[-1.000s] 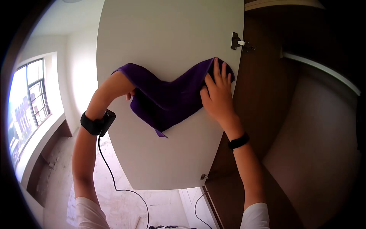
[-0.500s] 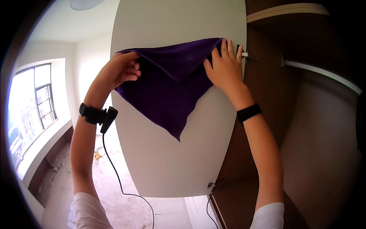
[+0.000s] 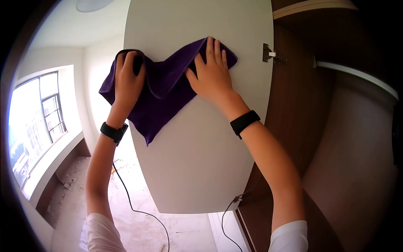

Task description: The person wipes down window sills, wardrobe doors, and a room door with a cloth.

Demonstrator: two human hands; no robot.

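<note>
— On the cabinet door [image 3: 197, 159], as the head view shows, where is your purple cloth [image 3: 172, 86]?

— It lies against the upper part, and its left side passes over the free edge. Your right hand [image 3: 214, 80] is spread on it, the thumb apart from the fingers. Your left hand [image 3: 129, 82] has the fingers bent into the cloth near that edge; whether they pinch it, one cannot tell.

— How can you hold it well?

— Better to press with the whole right palm, so the cloth is flat under it. Between your hands it sags in a loose fold, and one corner hangs down; a little pull outward should make it smooth. At the free edge, be gentle, because the door may swing.

— And what stands in your way?

— The upper hinge [image 3: 266, 53] is beyond your right fingers and could catch the cloth. One cable [image 3: 131, 203] runs below your left forearm, another [image 3: 224, 216] passes near the lower hinge [image 3: 238, 199]. Give them some slack.
</note>
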